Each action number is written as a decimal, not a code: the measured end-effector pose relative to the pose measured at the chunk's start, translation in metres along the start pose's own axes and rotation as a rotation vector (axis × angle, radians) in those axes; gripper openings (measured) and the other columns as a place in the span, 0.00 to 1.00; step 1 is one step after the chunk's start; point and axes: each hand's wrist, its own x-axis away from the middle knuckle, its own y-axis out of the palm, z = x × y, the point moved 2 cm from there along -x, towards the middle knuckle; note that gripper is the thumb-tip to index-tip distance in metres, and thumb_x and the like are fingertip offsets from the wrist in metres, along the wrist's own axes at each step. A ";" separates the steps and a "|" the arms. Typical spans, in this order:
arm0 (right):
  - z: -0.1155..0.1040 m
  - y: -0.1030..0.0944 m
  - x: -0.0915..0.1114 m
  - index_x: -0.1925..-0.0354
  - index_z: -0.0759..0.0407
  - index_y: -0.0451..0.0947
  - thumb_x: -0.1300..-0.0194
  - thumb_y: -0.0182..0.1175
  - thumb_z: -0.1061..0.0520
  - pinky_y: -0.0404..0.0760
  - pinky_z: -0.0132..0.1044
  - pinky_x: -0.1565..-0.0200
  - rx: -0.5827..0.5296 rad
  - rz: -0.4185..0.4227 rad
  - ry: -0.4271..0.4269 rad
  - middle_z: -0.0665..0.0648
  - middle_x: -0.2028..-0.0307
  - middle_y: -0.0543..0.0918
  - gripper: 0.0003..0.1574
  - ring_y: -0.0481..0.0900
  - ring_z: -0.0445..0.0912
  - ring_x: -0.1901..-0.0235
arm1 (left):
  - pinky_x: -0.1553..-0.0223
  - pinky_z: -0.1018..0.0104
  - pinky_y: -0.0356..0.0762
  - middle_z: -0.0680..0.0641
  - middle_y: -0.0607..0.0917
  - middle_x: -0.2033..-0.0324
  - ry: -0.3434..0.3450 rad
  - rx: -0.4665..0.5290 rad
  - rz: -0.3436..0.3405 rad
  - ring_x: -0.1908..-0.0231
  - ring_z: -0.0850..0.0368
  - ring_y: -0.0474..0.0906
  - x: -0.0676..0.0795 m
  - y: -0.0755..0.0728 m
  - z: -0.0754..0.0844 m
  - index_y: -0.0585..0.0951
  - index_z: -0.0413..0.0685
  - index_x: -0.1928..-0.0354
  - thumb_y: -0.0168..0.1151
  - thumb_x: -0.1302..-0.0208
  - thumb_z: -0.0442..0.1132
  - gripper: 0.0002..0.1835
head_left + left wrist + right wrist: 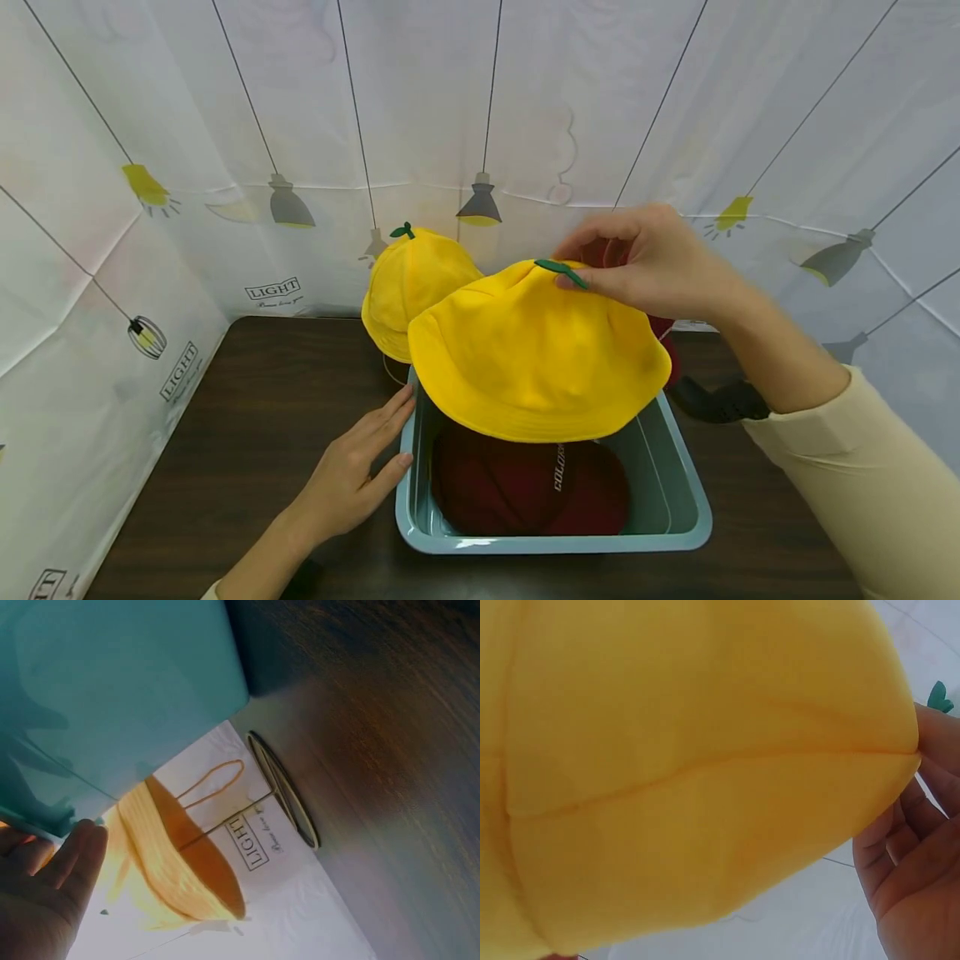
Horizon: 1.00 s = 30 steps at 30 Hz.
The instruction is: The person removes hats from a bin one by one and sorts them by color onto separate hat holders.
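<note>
My right hand [652,258] pinches a yellow bucket hat [540,358] at its crown, beside the green leaf on top. The hat hangs brim down over a light blue plastic basin [555,544]. Inside the basin lies a dark red cap [517,487] with white lettering on it, its back part hidden by the hat. My left hand [352,471] has its fingers extended, with the fingertips at the basin's left rim. In the right wrist view the yellow cloth [705,780] fills most of the picture, and the thumb and fingers meet at its crown.
A second yellow hat [412,287] with a green sprout sits on a wire stand [281,787] behind the basin's left corner. Something dark red [666,337] is partly hidden behind the right hand. A black object [712,400] lies by the right forearm. White curtains [420,100] border the dark wooden table [247,450].
</note>
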 end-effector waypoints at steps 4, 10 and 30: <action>-0.002 -0.003 -0.012 0.57 0.60 0.90 0.37 0.73 0.69 0.80 0.26 0.66 0.032 0.040 -0.001 0.49 0.63 0.89 0.11 0.78 0.42 0.69 | 0.27 0.56 0.67 0.45 0.62 0.20 0.003 -0.002 0.003 0.26 0.48 0.68 0.000 0.001 0.000 0.65 0.42 0.21 0.62 0.27 0.37 0.35; -0.004 -0.005 -0.029 0.56 0.60 0.90 0.36 0.73 0.67 0.80 0.26 0.64 0.064 0.088 0.016 0.52 0.62 0.89 0.10 0.78 0.42 0.66 | 0.26 0.63 0.63 0.45 0.62 0.20 0.018 0.007 0.013 0.26 0.48 0.67 0.000 0.002 -0.001 0.65 0.41 0.21 0.62 0.28 0.36 0.35; -0.003 0.001 -0.084 0.54 0.60 0.90 0.30 0.70 0.57 0.80 0.29 0.60 0.060 0.231 0.134 0.55 0.60 0.88 0.10 0.78 0.43 0.63 | 0.27 0.73 0.59 0.44 0.64 0.21 0.018 0.025 0.037 0.29 0.50 0.71 0.005 0.003 -0.002 0.67 0.41 0.22 0.62 0.29 0.35 0.35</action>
